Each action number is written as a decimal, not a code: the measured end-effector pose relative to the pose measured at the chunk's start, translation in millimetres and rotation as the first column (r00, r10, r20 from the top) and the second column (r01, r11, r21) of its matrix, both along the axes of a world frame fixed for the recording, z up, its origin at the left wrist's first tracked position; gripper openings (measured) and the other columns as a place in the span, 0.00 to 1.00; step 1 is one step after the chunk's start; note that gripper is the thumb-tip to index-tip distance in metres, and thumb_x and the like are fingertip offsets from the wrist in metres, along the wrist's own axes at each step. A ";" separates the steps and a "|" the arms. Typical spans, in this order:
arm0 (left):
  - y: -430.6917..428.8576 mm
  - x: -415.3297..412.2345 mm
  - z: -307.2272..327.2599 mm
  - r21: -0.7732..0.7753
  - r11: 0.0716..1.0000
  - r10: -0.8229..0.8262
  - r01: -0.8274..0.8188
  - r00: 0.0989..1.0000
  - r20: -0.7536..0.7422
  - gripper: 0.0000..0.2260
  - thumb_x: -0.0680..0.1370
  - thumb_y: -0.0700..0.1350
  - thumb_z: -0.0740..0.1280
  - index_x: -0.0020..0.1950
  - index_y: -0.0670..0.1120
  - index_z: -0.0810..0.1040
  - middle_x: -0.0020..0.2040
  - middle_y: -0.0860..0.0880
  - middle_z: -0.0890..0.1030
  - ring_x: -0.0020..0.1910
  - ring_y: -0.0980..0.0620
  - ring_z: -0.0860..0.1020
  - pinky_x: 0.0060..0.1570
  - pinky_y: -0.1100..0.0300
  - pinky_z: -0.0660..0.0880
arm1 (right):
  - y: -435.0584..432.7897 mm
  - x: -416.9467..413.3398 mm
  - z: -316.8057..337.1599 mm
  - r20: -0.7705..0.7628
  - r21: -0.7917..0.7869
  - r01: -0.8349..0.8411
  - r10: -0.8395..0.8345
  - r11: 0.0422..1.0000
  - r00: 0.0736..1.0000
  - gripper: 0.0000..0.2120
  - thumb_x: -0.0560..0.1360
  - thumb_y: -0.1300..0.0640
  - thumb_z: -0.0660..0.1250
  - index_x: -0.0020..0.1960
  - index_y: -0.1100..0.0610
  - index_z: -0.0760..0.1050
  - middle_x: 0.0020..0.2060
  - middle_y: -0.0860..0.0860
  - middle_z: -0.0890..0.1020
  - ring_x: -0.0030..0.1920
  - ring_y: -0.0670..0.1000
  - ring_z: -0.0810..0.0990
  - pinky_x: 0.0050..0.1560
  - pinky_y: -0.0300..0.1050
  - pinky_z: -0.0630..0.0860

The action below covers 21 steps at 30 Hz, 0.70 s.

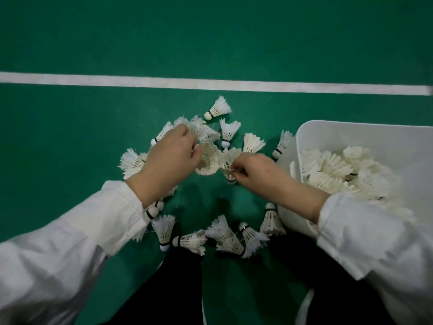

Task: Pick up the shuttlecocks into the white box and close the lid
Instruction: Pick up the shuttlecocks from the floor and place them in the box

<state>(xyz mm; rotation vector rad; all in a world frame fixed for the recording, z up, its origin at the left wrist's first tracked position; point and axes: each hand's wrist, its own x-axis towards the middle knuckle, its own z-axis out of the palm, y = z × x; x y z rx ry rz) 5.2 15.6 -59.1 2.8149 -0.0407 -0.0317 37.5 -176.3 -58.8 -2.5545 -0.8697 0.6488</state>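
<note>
The head camera looks down on a green court floor (93, 141) crossed by a white line (210, 84). White feather shuttlecocks lie loose on the floor in a rough ring around both hands: one apart at the top (219, 109), a clump under and beyond the left hand, and a row nearer the person, by the dark trousers (185, 285).

The left hand (168, 160) reaches down from a white sleeve (70, 242), its fingers curled together around a shuttlecock (208, 160) whose open feather skirt faces the camera. The fingertips are hidden by the feathers, so how firmly they close cannot be told.

The right hand (257, 172), from the other white sleeve (375, 242), has thumb and forefinger pinched together on the feathers of another shuttlecock (228, 170), whose cork base with its black band points toward the person. The two held shuttlecocks touch each other between the hands.

The white box (351, 137) stands on the floor at the right, just beside the right forearm, open at the top. It holds a heap of shuttlecocks (339, 170) reaching to about its rim. One shuttlecock (282, 144) lies against the box's left wall, another (271, 219) against its near corner.
</note>
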 end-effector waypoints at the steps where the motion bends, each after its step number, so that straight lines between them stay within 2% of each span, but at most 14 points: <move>1: -5.6 5.3 12.6 -0.008 1.000 -0.021 0.022 0.999 0.025 0.13 0.79 0.50 0.58 0.45 0.42 0.74 0.45 0.50 0.70 0.40 0.53 0.70 0.37 0.63 0.63 | -8.6 5.1 15.9 0.027 -0.003 -0.036 0.036 0.999 0.999 0.11 0.77 0.56 0.60 0.50 0.60 0.78 0.47 0.54 0.79 0.46 0.53 0.77 0.49 0.49 0.74; 3: -19.3 16.2 38.5 -0.029 0.998 -0.055 0.057 0.996 0.063 0.13 0.79 0.50 0.57 0.44 0.42 0.74 0.45 0.49 0.71 0.39 0.52 0.71 0.35 0.63 0.62 | -30.7 14.6 49.5 0.084 -0.012 -0.060 0.061 0.998 0.995 0.12 0.77 0.53 0.61 0.51 0.57 0.79 0.48 0.51 0.78 0.47 0.51 0.78 0.50 0.48 0.75; 6: -48.8 34.6 74.3 -0.027 0.993 -0.108 0.111 0.989 0.103 0.13 0.79 0.50 0.57 0.44 0.43 0.75 0.45 0.49 0.72 0.39 0.52 0.71 0.37 0.60 0.63 | -75.2 22.8 93.3 0.157 0.018 0.019 -0.021 1.000 0.987 0.10 0.76 0.51 0.63 0.51 0.54 0.81 0.47 0.49 0.78 0.45 0.50 0.78 0.47 0.45 0.73; 8: -73.6 45.9 92.1 -0.030 0.989 -0.144 0.148 0.983 0.111 0.13 0.79 0.51 0.57 0.45 0.43 0.75 0.46 0.49 0.72 0.41 0.52 0.71 0.38 0.59 0.64 | -107.1 23.4 111.0 0.170 0.079 0.123 -0.135 0.989 0.976 0.10 0.76 0.50 0.63 0.50 0.54 0.81 0.46 0.48 0.79 0.42 0.47 0.78 0.46 0.44 0.73; 11: -116.0 58.2 107.4 -0.033 0.971 -0.229 0.237 0.962 0.151 0.13 0.80 0.50 0.57 0.46 0.42 0.75 0.48 0.47 0.73 0.43 0.51 0.72 0.40 0.59 0.66 | -153.6 18.3 115.4 0.176 0.136 0.303 -0.324 0.943 0.930 0.10 0.76 0.49 0.64 0.49 0.53 0.81 0.47 0.47 0.78 0.38 0.38 0.74 0.40 0.38 0.68; 14: -160.1 70.5 106.2 -0.054 0.957 -0.275 0.286 0.949 0.154 0.14 0.80 0.49 0.57 0.48 0.41 0.76 0.49 0.47 0.73 0.43 0.50 0.71 0.41 0.59 0.65 | -192.3 7.7 102.2 0.129 0.191 0.476 -0.502 0.859 0.855 0.09 0.75 0.51 0.66 0.47 0.55 0.81 0.45 0.47 0.78 0.39 0.39 0.75 0.37 0.31 0.70; 15: -174.0 74.7 102.4 -0.078 0.959 -0.261 0.273 0.955 0.139 0.14 0.80 0.49 0.57 0.48 0.41 0.75 0.49 0.46 0.73 0.43 0.50 0.71 0.41 0.59 0.65 | -202.2 3.2 93.7 0.095 0.200 0.525 -0.550 0.827 0.830 0.08 0.75 0.52 0.66 0.47 0.55 0.81 0.45 0.48 0.78 0.40 0.42 0.77 0.39 0.31 0.73; 16: -187.4 78.0 97.6 -0.107 0.962 -0.236 0.250 0.963 0.130 0.13 0.79 0.48 0.57 0.47 0.40 0.75 0.49 0.46 0.73 0.43 0.50 0.71 0.41 0.58 0.65 | -210.5 -1.5 82.3 0.061 0.196 0.559 -0.579 0.806 0.813 0.08 0.75 0.52 0.66 0.46 0.55 0.81 0.45 0.49 0.79 0.42 0.45 0.78 0.44 0.37 0.76; 18: -209.4 80.8 84.0 -0.166 0.967 -0.172 0.192 0.976 0.131 0.13 0.79 0.47 0.58 0.46 0.40 0.76 0.49 0.45 0.73 0.43 0.48 0.71 0.42 0.56 0.68 | -219.6 -10.4 58.4 0.000 0.169 0.582 -0.591 0.795 0.807 0.07 0.75 0.54 0.67 0.46 0.56 0.81 0.45 0.50 0.79 0.45 0.49 0.78 0.52 0.49 0.77; 21: -230.0 69.3 62.6 -0.260 0.962 -0.067 0.087 0.994 0.085 0.12 0.79 0.48 0.58 0.43 0.41 0.75 0.46 0.47 0.71 0.41 0.49 0.72 0.42 0.55 0.70 | -220.1 -18.1 30.3 -0.009 0.128 0.536 -0.540 0.834 0.842 0.07 0.75 0.55 0.66 0.49 0.56 0.81 0.44 0.48 0.78 0.49 0.51 0.79 0.53 0.48 0.75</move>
